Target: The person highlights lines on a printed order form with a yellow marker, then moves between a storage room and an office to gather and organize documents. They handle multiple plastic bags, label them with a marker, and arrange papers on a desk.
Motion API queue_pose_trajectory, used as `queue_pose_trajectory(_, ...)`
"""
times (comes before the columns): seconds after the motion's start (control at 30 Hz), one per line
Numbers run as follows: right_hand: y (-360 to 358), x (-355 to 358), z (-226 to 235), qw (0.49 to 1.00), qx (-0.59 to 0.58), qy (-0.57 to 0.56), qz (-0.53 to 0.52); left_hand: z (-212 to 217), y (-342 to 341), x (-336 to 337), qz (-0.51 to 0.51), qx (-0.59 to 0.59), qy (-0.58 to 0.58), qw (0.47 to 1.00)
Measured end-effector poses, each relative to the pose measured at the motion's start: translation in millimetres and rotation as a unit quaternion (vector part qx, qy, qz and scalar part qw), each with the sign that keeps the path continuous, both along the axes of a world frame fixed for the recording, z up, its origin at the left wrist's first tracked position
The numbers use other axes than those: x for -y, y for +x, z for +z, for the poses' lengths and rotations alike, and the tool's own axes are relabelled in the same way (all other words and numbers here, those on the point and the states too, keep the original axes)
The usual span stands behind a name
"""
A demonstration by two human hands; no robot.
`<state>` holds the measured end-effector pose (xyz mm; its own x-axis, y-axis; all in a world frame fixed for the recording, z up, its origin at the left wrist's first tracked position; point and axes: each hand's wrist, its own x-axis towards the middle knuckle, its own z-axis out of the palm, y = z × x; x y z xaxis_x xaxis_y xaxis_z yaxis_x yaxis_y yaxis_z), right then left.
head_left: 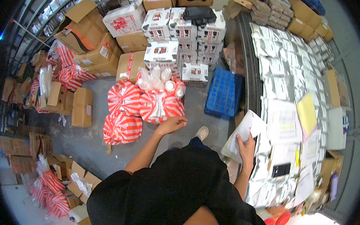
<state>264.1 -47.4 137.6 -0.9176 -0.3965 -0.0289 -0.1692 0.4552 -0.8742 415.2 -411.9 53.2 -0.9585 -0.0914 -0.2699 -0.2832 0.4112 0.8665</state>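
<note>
My right hand [246, 147] grips a few sheets of white paper [237, 136], thumb on top, beside the long table on the right. Held out in front of me, my left hand [173, 125] carries nothing, its fingers loosely bent and a little apart. Just beyond it is a red-and-white striped plastic bag [157, 105], full and rounded; whether the hand touches it I cannot tell. Two more striped bags, one upper [124, 97] and one lower [122, 127], lie to its left. Clear bags with white rolls or tubs [155, 79] rest behind them.
Stacked white-and-black cartons [162, 52] stand ahead, a black pouch [199, 15] on top. A blue plastic crate [224, 93] sits near the table. Silver packets [273, 64] cover the table, with papers [284, 121] and a black phone [281, 170]. Brown boxes [82, 107] line the left.
</note>
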Motion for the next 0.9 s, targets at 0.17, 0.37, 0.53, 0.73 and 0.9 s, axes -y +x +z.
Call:
queue_pose_trajectory(0.17, -95, 25, 18, 0.999, -0.023, 0.026, 0.005, 30, -89, 27, 0.067, 0.103, 0.095, 0.988)
queue_pose_trajectory(0.37, -158, 52, 22, 0.994, -0.113, -0.004, 0.001, 15, -154, 63, 0.088, -0.034, 0.019, 0.995)
queue_pose_trajectory(0.53, -183, 73, 18, 0.995, -0.095, -0.026, -0.018, 24, -211, 109, 0.082, -0.045, -0.016, 0.996)
queue_pose_trajectory(0.73, -230, 109, -11, 0.996, -0.076, 0.0, -0.038, 28, -301, 193, 0.128, -0.052, -0.004, 0.99)
queue_pose_trajectory(0.9, -281, 161, 2, 0.996, -0.044, 0.008, -0.08, 14, -375, 266, 0.189, -0.098, -0.019, 0.977)
